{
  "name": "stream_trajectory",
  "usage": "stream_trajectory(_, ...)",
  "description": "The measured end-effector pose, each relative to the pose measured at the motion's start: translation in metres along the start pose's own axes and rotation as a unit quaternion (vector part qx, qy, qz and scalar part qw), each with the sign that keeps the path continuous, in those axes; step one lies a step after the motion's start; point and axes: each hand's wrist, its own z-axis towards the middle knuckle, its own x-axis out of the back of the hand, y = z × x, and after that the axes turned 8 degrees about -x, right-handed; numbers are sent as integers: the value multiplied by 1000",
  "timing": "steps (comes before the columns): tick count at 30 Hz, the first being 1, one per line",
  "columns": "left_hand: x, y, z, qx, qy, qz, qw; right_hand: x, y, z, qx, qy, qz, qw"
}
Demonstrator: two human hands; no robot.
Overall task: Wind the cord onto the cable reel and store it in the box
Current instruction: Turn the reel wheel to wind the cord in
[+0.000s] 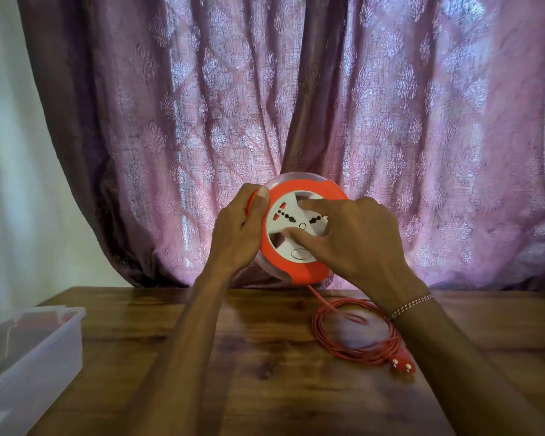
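Hands (236,234) (356,237) on one reel (299,269), one cord (356,335)

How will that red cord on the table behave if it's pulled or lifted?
Likely floppy: the red cord lies in loose coils on the wooden table, so lifting it would probably spill the loops. The plug end looks heavier and may drag or swing. Pulled toward the cable reel, the coils might snag on each other.
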Motion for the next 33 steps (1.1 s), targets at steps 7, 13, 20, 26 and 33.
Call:
stream_trajectory(7,3,-2,-1,11,1,5,1000,5,10,6,103,-78,37,991)
stream_trajectory(13,3,2,0,7,2,-2,1000,7,1,2,159,-162,-6,974)
stream_trajectory(20,1,5,0,-1,-2,5,1000,4,3,-1,139,-115,-23,983)
stream_trajectory(26,2,6,0,-5,1,-13,1000,2,2,-2,38,-31,-8,999)
stream_trajectory(33,0,8,-1,4,2,-33,999,3,9,2,70,35,10,997)
